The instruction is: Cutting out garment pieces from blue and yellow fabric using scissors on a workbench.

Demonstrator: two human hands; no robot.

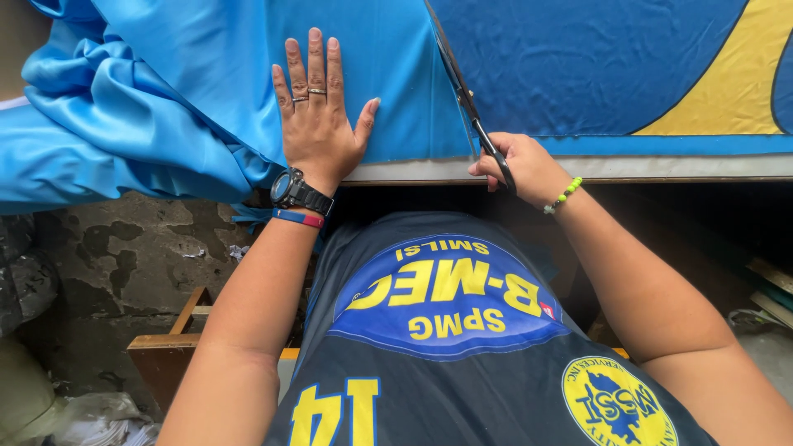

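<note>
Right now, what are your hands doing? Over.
Left hand flat on light blue cloth. Right hand gripping black scissors, blades in the cloth. Nothing blocking.

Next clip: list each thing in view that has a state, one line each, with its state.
Left hand: flat, fingers spread, pressing the cloth.
Right hand: closed around the scissor handles.
Black-handled scissors: blades in the cloth, cutting along it.
Shiny light-blue satin cloth: flat under the palm, bunched off the table edge.
Black wristwatch: strapped on.
</note>
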